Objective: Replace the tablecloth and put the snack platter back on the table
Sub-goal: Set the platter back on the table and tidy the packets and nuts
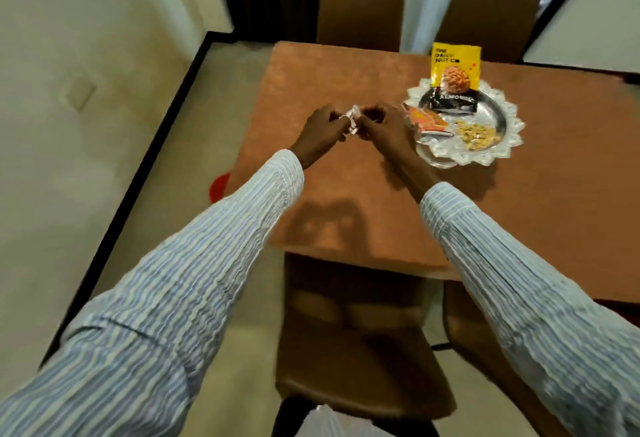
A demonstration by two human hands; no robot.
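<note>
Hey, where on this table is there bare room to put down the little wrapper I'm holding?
The table is bare across its left half, from the far edge by the chair to the near edge. It is also bare near the right sleeve, in front of the platter. Only the platter is crowded: nuts, packets and the yellow bag.

Small pale scrap (pixel 110 120) pinched btwn left hand (pixel 320 133) and right hand (pixel 382 132): too blurred and too covered by fingers (pixel 341 116) to say what it is. Table (pixel 346 173) is running off right edge. Red thing (pixel 220 186) is peeking from under table's left side, mostly hidden. Black packet (pixel 448 101) text is smearing, unreadable.
</note>
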